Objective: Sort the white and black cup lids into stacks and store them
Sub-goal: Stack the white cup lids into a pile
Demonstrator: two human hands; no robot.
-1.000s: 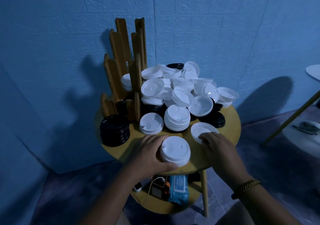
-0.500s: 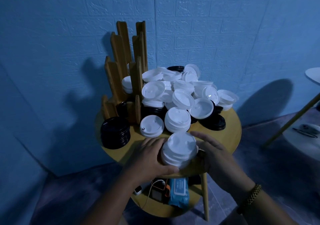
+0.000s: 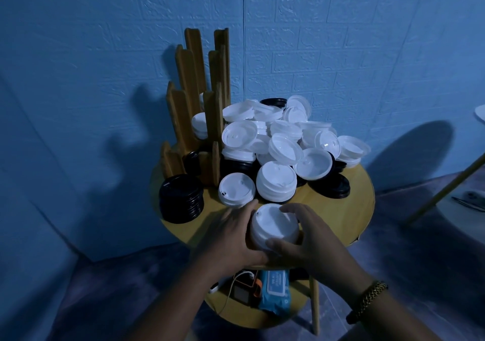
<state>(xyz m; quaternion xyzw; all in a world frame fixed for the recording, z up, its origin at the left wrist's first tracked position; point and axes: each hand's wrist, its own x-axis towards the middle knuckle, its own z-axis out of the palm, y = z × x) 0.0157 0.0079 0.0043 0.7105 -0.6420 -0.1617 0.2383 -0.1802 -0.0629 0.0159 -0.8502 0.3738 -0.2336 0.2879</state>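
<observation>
White lid stack (image 3: 274, 226) sat at the near edge of the tabletop (image 3: 349, 209), clasped between both hands. Left hand (image 3: 231, 238) wrapped the stack's left side, fingers curled round it. Right hand (image 3: 312, 246) gripped its right side, fingers arched over the far rim, thumb on the near wall.

The stack's lower part was covered by the hands, so its lid count and whether it touched the tabletop could not be told. Light was dim and blue.

Just behind the stack lay a single white lid (image 3: 236, 190) and a second white stack (image 3: 275, 183). Behind those lay a loose pile of lids (image 3: 283, 136), mostly white. Left of the stack stood a black lid stack (image 3: 181, 199), with a wooden rack (image 3: 194, 104) behind it.
</observation>
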